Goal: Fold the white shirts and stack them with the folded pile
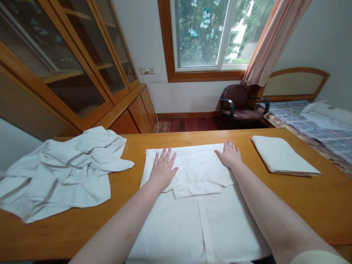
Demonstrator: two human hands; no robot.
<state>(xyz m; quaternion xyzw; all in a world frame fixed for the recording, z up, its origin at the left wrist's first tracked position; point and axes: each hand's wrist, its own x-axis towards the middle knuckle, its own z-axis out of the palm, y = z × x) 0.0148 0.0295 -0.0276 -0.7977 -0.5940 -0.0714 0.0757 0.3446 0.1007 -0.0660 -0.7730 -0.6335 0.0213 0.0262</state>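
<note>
A white button-up shirt [178,216] lies on the wooden table in front of me, its far part folded over toward me. The collar [196,190] and the button strip run down its middle. My left hand [162,170] rests on the folded part at its left side, fingers spread. Near the far right corner of the fold, my right hand [230,154] lies flat with its thumb stretched out to the left. Neither hand grips the cloth.
A crumpled white garment [79,172] covers the table's left side. To the right sits a neatly folded white cloth bundle [283,156] on the table [126,216]. Beyond the table are a brown armchair [242,102], a bed [327,124] and a glass-door cabinet [93,55].
</note>
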